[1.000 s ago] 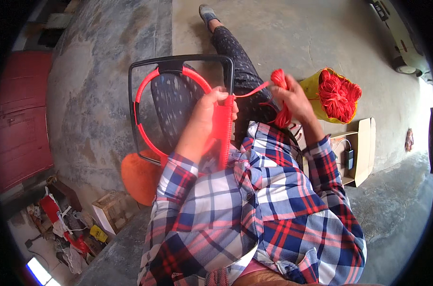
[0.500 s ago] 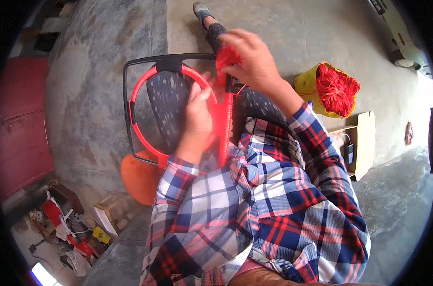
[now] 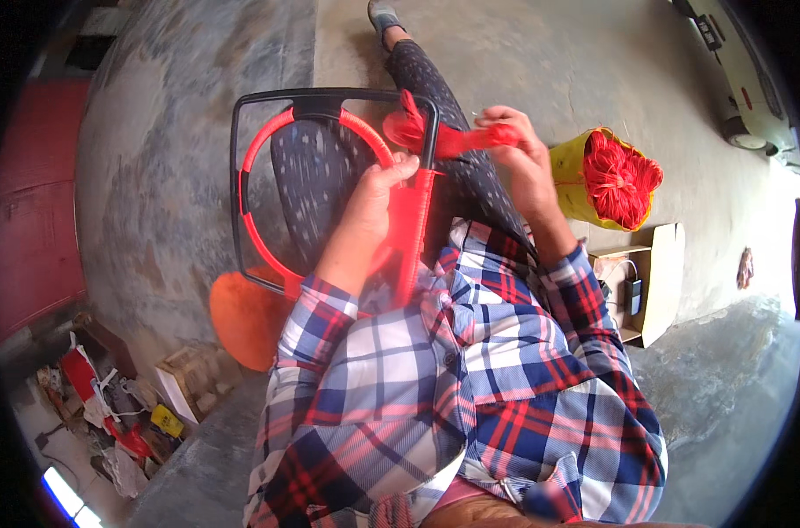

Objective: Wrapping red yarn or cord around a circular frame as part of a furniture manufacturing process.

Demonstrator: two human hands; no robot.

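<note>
The person sits on the concrete floor with a black frame across the lap, near the picture's centre and reaching toward 11 o'clock. A red hoop lies inside the frame, and a band of woven red cord runs down along the frame's right bar.

The left hand sits at the centre of the view, on the woven band just left of the right bar. Its fingers curl closed around the band and the hoop's edge, thumb tip touching the bar.

The right hand is at about 1 o'clock from the left hand, just to the right of the frame. Its fingers are pinched closed on a red cord, which stretches taut toward 9 o'clock to the bar, where it meets a loop of cord at the top corner.

At 3 o'clock from the right hand, close by on the floor, stands a yellow bag filled with a bundle of red cord. Below it, at 4 o'clock, lies an open cardboard box. An orange stool shows at 8 o'clock beneath the frame, and a patterned trouser leg extends toward 12 o'clock.
</note>
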